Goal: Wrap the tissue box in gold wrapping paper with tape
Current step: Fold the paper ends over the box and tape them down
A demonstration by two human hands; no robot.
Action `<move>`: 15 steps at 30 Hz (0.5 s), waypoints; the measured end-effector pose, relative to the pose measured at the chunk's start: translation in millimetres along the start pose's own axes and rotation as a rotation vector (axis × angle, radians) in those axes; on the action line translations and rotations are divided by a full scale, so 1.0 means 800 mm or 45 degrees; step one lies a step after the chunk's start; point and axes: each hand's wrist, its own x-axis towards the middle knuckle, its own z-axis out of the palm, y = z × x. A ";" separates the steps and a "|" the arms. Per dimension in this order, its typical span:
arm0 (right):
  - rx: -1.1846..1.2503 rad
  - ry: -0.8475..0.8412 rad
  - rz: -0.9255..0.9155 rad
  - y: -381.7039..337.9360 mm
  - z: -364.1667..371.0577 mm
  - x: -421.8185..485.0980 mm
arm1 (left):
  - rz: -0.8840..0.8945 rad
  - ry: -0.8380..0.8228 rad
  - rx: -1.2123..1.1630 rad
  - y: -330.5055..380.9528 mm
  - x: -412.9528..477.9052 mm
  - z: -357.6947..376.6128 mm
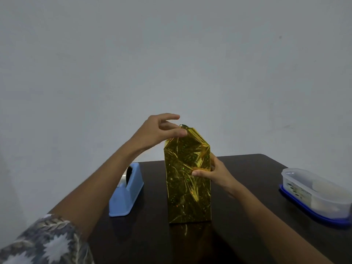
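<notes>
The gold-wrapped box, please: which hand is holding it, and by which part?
The right hand grips the wrapped box at its right edge, mid-height; the left hand pinches the gold paper at its top.

Gold-wrapped box [187, 180] upright; left hand [162, 130] pinches top paper, right hand [213, 173] grips side

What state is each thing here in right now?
Gold-wrapped tissue box: upright on end, top paper crumpled and unsealed.
Left hand: pinches the box's top paper.
Right hand: grips the box's side.
Tape dispenser: on the table, untouched.
Plastic container: on the table, untouched.
</notes>
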 end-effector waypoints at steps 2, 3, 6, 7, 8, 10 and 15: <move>-0.007 -0.003 -0.007 0.000 0.001 0.001 | -0.010 -0.074 0.220 0.002 0.002 0.004; -0.008 0.000 -0.008 0.000 0.002 0.001 | 0.015 -0.040 0.291 0.002 0.003 0.006; -0.012 0.001 -0.003 0.000 0.001 -0.001 | 0.082 0.199 0.146 0.006 0.007 0.007; -0.015 0.001 -0.005 0.001 0.001 0.000 | 0.072 0.274 0.009 0.006 0.006 0.006; -0.017 0.004 -0.005 0.001 0.000 -0.001 | 0.047 0.340 -0.129 0.002 0.006 0.005; -0.009 0.013 -0.001 0.002 0.000 0.001 | -0.021 0.403 -0.312 -0.011 -0.001 0.009; 0.017 -0.014 0.017 0.001 -0.001 0.000 | -0.096 0.395 -0.350 -0.061 -0.037 0.037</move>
